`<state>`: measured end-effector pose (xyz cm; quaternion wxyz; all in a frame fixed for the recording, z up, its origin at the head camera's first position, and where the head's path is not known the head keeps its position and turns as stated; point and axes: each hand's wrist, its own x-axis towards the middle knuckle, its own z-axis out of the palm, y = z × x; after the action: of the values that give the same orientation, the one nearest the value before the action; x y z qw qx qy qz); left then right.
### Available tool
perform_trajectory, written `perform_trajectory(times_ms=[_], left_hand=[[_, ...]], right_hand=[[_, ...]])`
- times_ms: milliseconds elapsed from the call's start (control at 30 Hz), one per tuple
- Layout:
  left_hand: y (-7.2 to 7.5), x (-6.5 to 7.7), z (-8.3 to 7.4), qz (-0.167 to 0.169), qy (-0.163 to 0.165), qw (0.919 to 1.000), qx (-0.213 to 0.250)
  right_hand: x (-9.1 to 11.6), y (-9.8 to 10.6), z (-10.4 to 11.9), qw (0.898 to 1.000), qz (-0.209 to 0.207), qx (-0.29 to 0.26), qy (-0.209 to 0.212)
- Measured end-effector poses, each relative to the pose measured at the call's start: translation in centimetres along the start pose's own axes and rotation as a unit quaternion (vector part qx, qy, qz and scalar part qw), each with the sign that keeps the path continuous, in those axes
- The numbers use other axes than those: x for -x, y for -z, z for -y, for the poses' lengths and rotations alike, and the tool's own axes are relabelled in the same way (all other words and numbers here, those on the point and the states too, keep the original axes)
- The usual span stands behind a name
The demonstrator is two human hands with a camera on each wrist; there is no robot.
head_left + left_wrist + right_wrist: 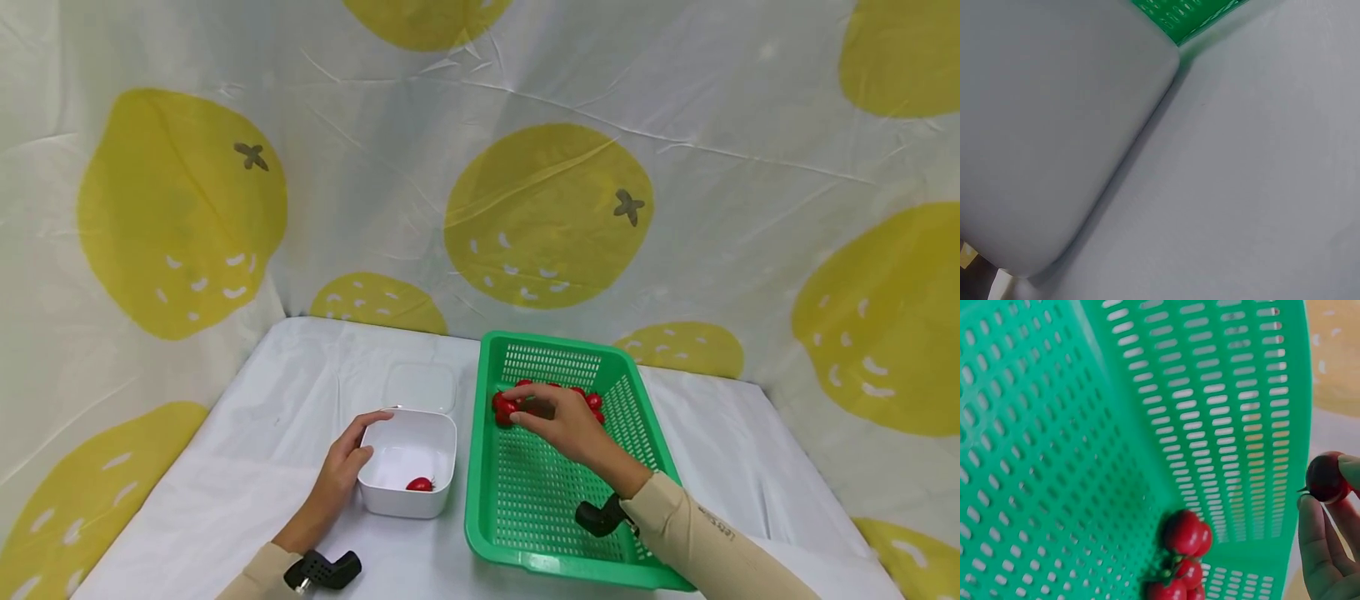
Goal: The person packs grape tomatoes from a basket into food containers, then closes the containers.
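My left hand [341, 462] grips the left side of a white square container [408, 503], fingers over its rim. One cherry tomato [421, 484] lies inside it near the front wall. Between the thumb and fingers of my right hand [1325, 550] is a dark red cherry tomato [1326, 477], its stem end showing. That hand is over the green perforated basket [551, 560], toward its back left. Several more cherry tomatoes [1182, 532] lie together in the basket, partly hidden by the hand in the head view. The left wrist view shows mostly the container's outer wall [1054, 125].
A clear, flat lid-like piece [422, 386] lies on the white cloth [315, 375] just behind the container. The basket stands close to the container's right side. A hanging sheet [360, 167] with yellow fruit prints closes off the back and sides.
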<state>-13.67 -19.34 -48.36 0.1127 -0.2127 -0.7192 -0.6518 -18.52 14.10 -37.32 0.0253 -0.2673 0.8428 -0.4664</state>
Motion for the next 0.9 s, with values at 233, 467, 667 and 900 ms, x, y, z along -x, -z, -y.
perform_trajectory(times_ms=[233,467,667,900], left_hand=[[0.1,-0.2,-0.2,-0.003,-0.003,1.0000,-0.008],[-0.1,-0.1,-0.2,-0.010,-0.004,0.9999,-0.004],[-0.2,-0.1,-0.5,-0.008,0.003,1.0000,-0.001],[-0.3,0.0,-0.2,-0.010,0.015,0.9998,-0.006]], right_hand=[[-0.5,-0.9,2.5,0.999,0.002,-0.038,0.011],[-1.1,-2.4,3.0,0.999,-0.003,-0.037,0.039],[-1.9,-3.7,1.9,0.996,0.017,-0.064,0.059],[-2.4,-5.2,2.2,0.993,0.040,-0.084,0.075]])
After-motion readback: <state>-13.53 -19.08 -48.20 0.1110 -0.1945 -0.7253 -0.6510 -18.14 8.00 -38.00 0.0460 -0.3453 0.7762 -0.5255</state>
